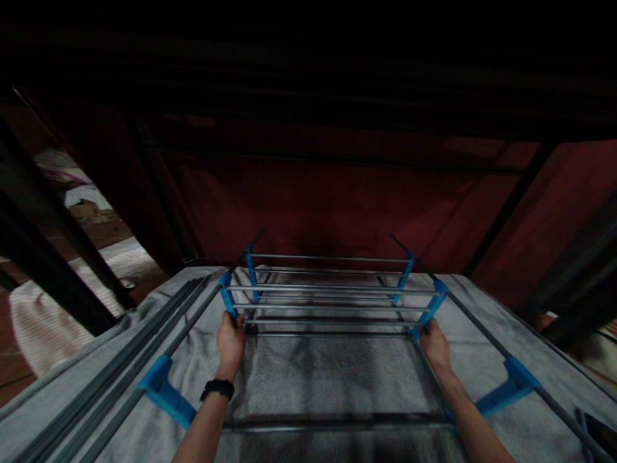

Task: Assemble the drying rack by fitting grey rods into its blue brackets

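A rack frame of grey metal tubes [332, 308] and blue plastic brackets lies in front of me on a grey cloth. My left hand [231, 344], with a black band at the wrist, closes its fingers on the lower end of the left middle blue bracket [227, 297]. On the opposite side, my right hand [435, 345] grips the lower end of the matching right bracket [436, 299]. Thin crossbars span between the two sides. Nearer to me, another left bracket [166, 392] and right bracket [508, 389] sit on the long side tubes, beside my forearms.
Several loose grey tubes [116, 366] lie along the left of the cloth [313, 373]. A dark red panel [328, 199] with dark bars stands behind the rack. Striped fabric [53, 315] lies at the left. A dark object [600, 434] is at the lower right.
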{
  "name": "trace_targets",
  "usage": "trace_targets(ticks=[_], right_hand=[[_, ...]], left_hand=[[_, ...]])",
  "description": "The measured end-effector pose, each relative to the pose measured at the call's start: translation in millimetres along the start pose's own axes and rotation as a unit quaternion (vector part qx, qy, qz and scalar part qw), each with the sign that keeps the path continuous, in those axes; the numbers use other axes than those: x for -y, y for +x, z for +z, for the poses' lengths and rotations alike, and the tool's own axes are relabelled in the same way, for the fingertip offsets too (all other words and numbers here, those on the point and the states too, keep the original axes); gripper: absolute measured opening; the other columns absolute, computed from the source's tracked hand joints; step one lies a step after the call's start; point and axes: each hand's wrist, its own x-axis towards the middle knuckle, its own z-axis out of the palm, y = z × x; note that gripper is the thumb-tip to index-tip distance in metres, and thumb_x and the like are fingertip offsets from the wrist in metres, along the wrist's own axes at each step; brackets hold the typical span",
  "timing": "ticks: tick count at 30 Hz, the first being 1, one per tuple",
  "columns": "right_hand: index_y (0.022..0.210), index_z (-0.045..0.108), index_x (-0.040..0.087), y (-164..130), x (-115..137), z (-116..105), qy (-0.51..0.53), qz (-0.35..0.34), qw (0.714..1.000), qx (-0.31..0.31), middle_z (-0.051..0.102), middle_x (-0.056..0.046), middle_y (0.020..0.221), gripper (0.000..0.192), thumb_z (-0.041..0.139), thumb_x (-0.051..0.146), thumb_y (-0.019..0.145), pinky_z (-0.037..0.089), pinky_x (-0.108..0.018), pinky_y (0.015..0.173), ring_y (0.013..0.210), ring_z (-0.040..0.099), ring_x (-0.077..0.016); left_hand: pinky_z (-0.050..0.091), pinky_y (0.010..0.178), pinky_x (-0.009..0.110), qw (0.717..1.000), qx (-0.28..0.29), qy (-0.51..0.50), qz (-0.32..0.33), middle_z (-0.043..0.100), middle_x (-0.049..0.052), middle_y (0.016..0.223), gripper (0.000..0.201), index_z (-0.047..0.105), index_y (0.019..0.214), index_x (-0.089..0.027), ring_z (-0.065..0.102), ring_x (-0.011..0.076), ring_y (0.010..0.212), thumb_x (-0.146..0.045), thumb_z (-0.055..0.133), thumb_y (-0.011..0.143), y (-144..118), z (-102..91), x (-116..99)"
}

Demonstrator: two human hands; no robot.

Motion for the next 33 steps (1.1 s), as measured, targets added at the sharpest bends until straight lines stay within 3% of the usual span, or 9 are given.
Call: trace_targets(ticks=[6,11,18,21,24,29,33], right_hand=[[0.114,0.056,0.02,-0.5,-7.4,2.7,-0.026,-0.002,1.0,0.017,0.065,-0.007,0.082,0.03,0.039,0.032,0.092,0.042,-0.033,0.069,0.076,0.063,-0.0263],[0.12,0.055,0.018,-3.1,1.6,-2.0,-0.023,0.023,0.999,0.044,0.065,-0.009,0.088,0.037,0.039,0.034,0.091,0.046,-0.036,0.072,0.082,0.065,-0.0291],[0.147,0.041,0.013,-41.8,19.1,-7.2,0.022,0.025,0.999,0.014,0.062,-0.019,0.118,0.071,0.049,0.044,0.084,0.052,-0.045,0.093,0.111,0.063,-0.0367],[0.148,0.042,0.015,-70.2,19.7,3.5,0.036,0.012,0.999,0.037,0.054,-0.021,0.137,0.073,0.048,0.045,0.081,0.046,-0.051,0.107,0.127,0.056,-0.0386],[0.139,0.052,0.02,-100.4,17.6,24.0,0.075,-0.047,0.992,0.091,0.053,-0.017,0.143,0.065,0.047,0.046,0.08,0.042,-0.052,0.115,0.136,0.05,-0.0362],[0.123,0.063,0.022,-141.3,15.5,58.0,0.131,-0.121,0.98,0.092,0.061,-0.017,0.135,0.053,0.048,0.049,0.08,0.049,-0.055,0.109,0.131,0.056,-0.0365],[0.118,0.067,0.02,-161.4,13.2,67.5,0.115,-0.145,0.977,0.1,0.064,-0.018,0.131,0.048,0.044,0.047,0.085,0.053,-0.054,0.106,0.126,0.061,-0.0358]], left_hand=[[0.031,0.061,0.026,1.0,-0.002,-0.013,0.005,0.048,-0.005,0.067,0.013,0.045,0.086,-0.024,0.048,0.0151,0.061,-0.022,0.055,0.095,-2.2,2.6,3.9],[0.033,0.062,0.026,1.0,0.004,-0.026,0.003,0.051,-0.004,0.068,0.01,0.047,0.089,-0.024,0.049,0.0151,0.062,-0.021,0.053,0.096,-3.4,1.5,2.3],[0.045,0.067,0.028,0.998,0.042,-0.045,-0.001,0.061,0.0,0.072,0.011,0.05,0.085,-0.025,0.062,0.0192,0.073,-0.028,0.052,0.096,-11.2,-8.7,8.2],[0.048,0.072,0.03,0.998,0.045,-0.043,-0.015,0.063,0.002,0.074,0.014,0.052,0.084,-0.025,0.066,0.0225,0.08,-0.03,0.051,0.096,-12.5,-7.1,9.8],[0.048,0.071,0.032,0.998,0.042,-0.038,-0.041,0.061,0.003,0.069,0.016,0.052,0.081,-0.024,0.067,0.0247,0.08,-0.029,0.052,0.096,-8.3,-0.9,8.8],[0.045,0.069,0.031,0.997,0.019,-0.036,-0.065,0.06,0.003,0.069,0.014,0.054,0.083,-0.022,0.064,0.022,0.076,-0.026,0.052,0.096,-3.7,9.0,8.3],[0.045,0.07,0.03,0.997,0.006,-0.042,-0.067,0.063,0.004,0.074,0.011,0.057,0.089,-0.022,0.063,0.0206,0.078,-0.026,0.053,0.097,-6.1,11.4,11.0]])
